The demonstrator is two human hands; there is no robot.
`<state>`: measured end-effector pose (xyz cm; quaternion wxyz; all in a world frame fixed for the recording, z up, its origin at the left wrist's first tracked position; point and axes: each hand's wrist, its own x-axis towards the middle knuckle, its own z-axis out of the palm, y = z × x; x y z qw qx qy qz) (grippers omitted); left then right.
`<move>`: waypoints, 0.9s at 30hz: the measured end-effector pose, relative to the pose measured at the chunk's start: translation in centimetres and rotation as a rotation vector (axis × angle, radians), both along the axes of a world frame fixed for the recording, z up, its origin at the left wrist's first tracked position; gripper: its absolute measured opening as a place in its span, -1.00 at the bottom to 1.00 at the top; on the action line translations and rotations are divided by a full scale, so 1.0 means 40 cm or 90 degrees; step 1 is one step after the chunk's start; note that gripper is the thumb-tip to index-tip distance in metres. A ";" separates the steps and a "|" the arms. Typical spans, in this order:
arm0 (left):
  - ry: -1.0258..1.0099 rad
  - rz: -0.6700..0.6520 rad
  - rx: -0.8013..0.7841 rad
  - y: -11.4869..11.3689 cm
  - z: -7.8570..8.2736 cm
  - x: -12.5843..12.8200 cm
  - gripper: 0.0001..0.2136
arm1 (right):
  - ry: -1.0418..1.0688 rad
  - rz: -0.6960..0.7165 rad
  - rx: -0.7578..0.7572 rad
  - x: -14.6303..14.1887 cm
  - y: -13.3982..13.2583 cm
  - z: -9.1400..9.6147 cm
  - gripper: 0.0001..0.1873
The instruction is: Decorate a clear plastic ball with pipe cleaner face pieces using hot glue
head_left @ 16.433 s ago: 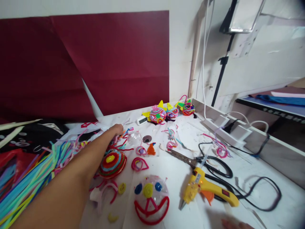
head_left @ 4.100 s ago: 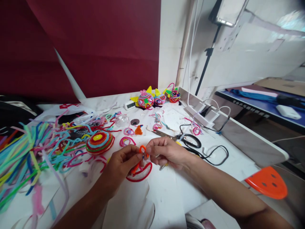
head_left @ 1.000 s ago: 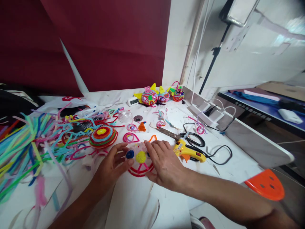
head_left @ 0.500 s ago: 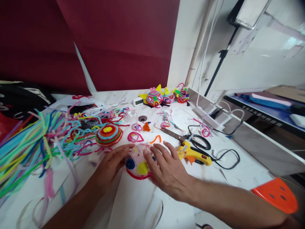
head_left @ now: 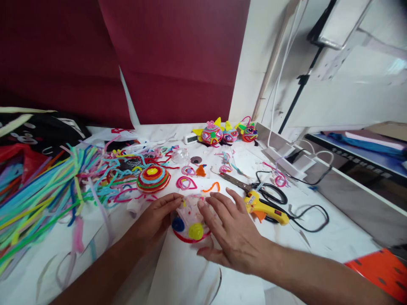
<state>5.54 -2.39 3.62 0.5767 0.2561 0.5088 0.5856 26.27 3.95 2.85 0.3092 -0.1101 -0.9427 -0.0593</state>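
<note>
A clear plastic dome point(head_left: 190, 217) with a red pipe-cleaner mouth, a blue spot and a yellow spot lies on the white table point(head_left: 321, 241). My left hand point(head_left: 155, 218) touches its left side with fingers curled against it. My right hand point(head_left: 230, 226) rests on its right side, fingers stretched out and spread. A short orange pipe-cleaner piece point(head_left: 211, 187) lies just behind the dome. The yellow glue gun point(head_left: 265, 207) lies to the right of my right hand.
Scissors point(head_left: 254, 188) and black cable lie behind the glue gun. A striped dome point(head_left: 153, 178), small pink loops point(head_left: 185, 183) and a heap of coloured pipe cleaners point(head_left: 41, 190) fill the left. Three finished figures point(head_left: 227, 134) and a power strip point(head_left: 294, 163) stand at the back. An orange stool point(head_left: 381, 271) is at lower right.
Earlier both hands pinched an orange piece above the table; now it lies behind the dome and both hands are on the dome, which has tilted slightly toward me. The view shifted left.
</note>
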 end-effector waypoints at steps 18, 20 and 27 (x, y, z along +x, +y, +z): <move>0.000 0.000 0.067 0.006 -0.017 -0.043 -0.73 | 0.266 -0.016 -0.121 0.021 0.075 0.028 -0.77; -0.010 0.020 0.087 0.011 -0.019 -0.046 -0.73 | 0.263 -0.017 -0.136 0.017 0.079 0.021 -0.78; -0.045 0.115 0.098 0.024 -0.028 -0.051 -0.81 | 0.232 0.038 -0.290 0.004 0.094 0.013 -0.80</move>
